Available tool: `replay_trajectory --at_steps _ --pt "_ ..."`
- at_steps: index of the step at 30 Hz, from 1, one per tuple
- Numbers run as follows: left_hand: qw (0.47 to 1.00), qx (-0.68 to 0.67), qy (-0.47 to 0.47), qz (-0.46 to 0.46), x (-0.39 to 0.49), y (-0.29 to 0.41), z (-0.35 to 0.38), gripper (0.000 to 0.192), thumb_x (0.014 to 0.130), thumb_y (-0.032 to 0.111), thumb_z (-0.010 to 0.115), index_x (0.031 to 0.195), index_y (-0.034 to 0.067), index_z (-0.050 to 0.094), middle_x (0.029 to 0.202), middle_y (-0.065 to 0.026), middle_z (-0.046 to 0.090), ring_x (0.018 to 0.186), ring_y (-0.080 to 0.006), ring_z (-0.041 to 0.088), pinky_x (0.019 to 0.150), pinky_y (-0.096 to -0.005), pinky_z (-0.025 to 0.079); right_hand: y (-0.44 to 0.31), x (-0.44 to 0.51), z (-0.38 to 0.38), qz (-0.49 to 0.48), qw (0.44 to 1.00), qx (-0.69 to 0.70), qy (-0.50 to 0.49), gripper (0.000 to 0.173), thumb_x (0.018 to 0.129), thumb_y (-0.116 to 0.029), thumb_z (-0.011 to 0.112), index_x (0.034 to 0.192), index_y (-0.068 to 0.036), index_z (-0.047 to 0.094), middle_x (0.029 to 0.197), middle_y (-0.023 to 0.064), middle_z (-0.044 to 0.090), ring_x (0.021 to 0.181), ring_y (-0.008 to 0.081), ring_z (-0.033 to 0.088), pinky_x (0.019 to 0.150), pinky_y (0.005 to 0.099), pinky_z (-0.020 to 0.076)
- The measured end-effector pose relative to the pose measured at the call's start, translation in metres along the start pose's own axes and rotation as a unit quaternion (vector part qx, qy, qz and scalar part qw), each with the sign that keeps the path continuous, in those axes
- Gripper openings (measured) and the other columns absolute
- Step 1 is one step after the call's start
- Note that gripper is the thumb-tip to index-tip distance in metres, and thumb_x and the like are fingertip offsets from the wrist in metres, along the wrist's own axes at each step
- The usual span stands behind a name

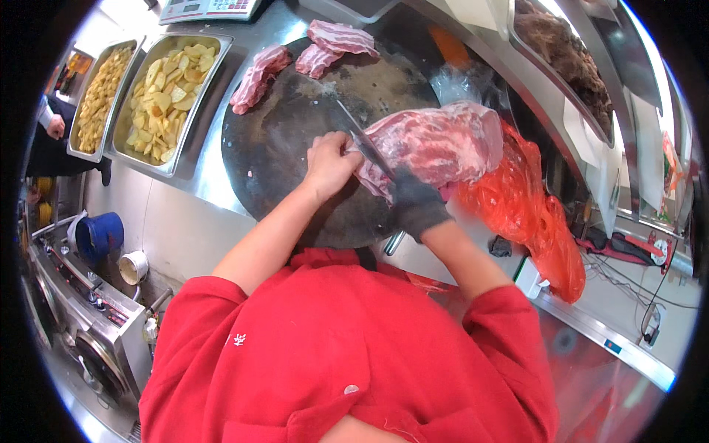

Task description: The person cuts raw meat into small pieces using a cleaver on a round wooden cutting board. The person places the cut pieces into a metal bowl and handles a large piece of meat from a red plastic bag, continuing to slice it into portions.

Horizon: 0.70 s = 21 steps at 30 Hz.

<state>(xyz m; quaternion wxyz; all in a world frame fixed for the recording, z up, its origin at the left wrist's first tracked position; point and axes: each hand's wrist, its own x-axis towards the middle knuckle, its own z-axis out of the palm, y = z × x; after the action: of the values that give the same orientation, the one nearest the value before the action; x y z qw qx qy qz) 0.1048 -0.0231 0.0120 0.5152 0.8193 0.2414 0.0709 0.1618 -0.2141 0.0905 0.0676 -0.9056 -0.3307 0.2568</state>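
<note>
A large slab of raw meat (443, 141) lies on the right part of a round, dark chopping block (282, 160). My right hand (418, 202), in a dark glove, grips a knife; its blade (363, 138) lies across the left end of the slab and points up and left. The knife's handle is hidden in the glove. My bare left hand (332, 160) rests on the slab's left end, left of the blade, with its fingertips partly hidden. Cut pieces of streaked meat (340, 39) lie at the block's far edge, and another piece (260, 80) lies at its upper left rim.
Metal trays of sliced potatoes (166, 102) and small yellowish pieces (105, 99) stand at left. A scale (207, 8) is at the top. A red plastic bag (515, 194) lies right of the slab. A person's hand (56, 127) shows far left, above a blue bucket (99, 235).
</note>
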Motion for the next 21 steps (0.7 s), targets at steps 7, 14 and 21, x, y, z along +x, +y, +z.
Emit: replay_trajectory --at_steps 7,14,21 --pt "0.999 0.034 -0.016 0.013 -0.007 0.004 -0.005 0.030 0.073 0.033 0.068 0.084 0.005 0.063 0.094 -0.0147 0.065 0.097 -0.0376 0.055 0.085 -0.0455 0.042 -0.021 0.027 -0.011 0.060 0.997 0.006 -0.044 0.030 0.100 -0.027 0.050 0.115 -0.001 0.053 0.104 0.0313 0.066 0.099 0.0478 0.065 0.086 0.0560 0.0499" --pt "0.997 0.047 -0.057 -0.017 -0.017 0.008 -0.005 0.030 0.071 0.033 0.070 0.086 0.007 0.063 0.094 -0.0153 0.063 0.104 -0.0361 0.052 0.091 -0.0419 0.037 0.018 -0.048 -0.016 -0.013 0.999 0.001 -0.042 0.029 0.102 -0.028 0.047 0.121 -0.006 0.053 0.104 0.0267 0.066 0.102 0.0479 0.062 0.083 0.0550 0.0509" --pt "0.994 0.085 -0.063 0.015 -0.057 0.006 -0.027 0.035 0.069 0.029 0.072 0.094 0.007 0.063 0.096 -0.0158 0.062 0.102 -0.0371 0.053 0.094 -0.0446 0.037 0.027 -0.032 0.007 0.048 0.998 0.035 -0.015 0.034 0.101 -0.034 0.052 0.115 -0.003 0.049 0.097 0.0309 0.067 0.092 0.0509 0.064 0.079 0.0579 0.0494"
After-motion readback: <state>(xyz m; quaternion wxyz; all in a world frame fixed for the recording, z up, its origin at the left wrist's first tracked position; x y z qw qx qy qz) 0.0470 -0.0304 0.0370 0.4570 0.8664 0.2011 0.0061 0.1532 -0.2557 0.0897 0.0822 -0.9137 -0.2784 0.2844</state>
